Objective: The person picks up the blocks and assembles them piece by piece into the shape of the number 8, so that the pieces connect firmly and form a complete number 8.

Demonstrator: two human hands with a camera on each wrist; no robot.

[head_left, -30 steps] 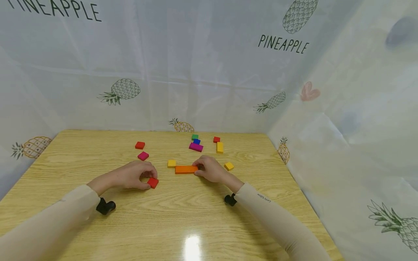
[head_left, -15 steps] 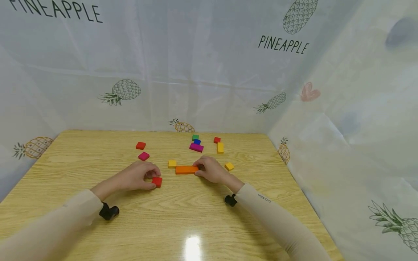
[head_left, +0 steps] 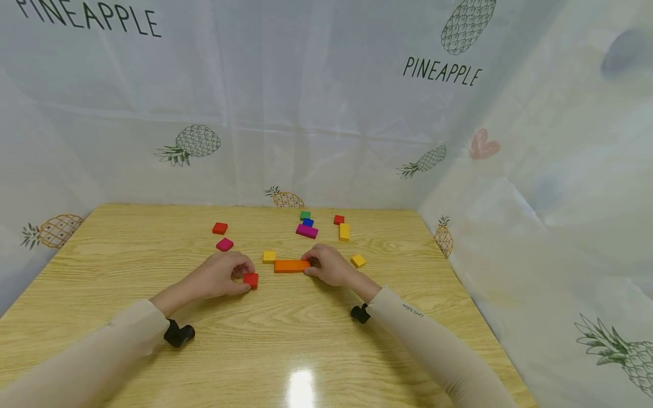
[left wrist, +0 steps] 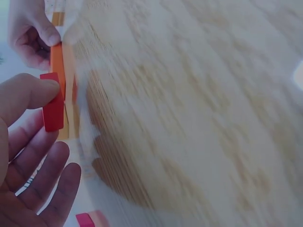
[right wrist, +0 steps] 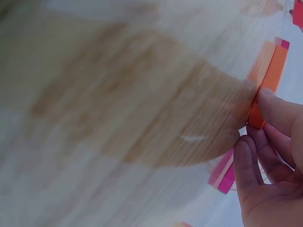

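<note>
In the head view my left hand (head_left: 221, 275) pinches a small red block (head_left: 250, 280) between thumb and fingers, just left of a long orange block (head_left: 289, 266). The left wrist view shows that red block (left wrist: 53, 103) gripped at its edges by thumb and index finger, the other fingers spread. My right hand (head_left: 330, 265) holds the right end of the orange block, which lies flat on the table. Thumb and fingers pinch this orange block (right wrist: 271, 85) in the right wrist view. A small yellow block (head_left: 268, 257) sits right behind the orange block's left end.
Beyond the left hand lie a pink block (head_left: 224, 244) and a red block (head_left: 220, 228). Green, blue and purple blocks (head_left: 307, 231) cluster at the back middle. A long yellow block (head_left: 344, 232) and a square yellow one (head_left: 358, 260) lie right. A pineapple-print curtain (head_left: 326, 113) borders the table.
My left hand has moved right and slightly away from me with the red block, bringing it closer to the orange block. The right hand and the orange block have stayed in place.
</note>
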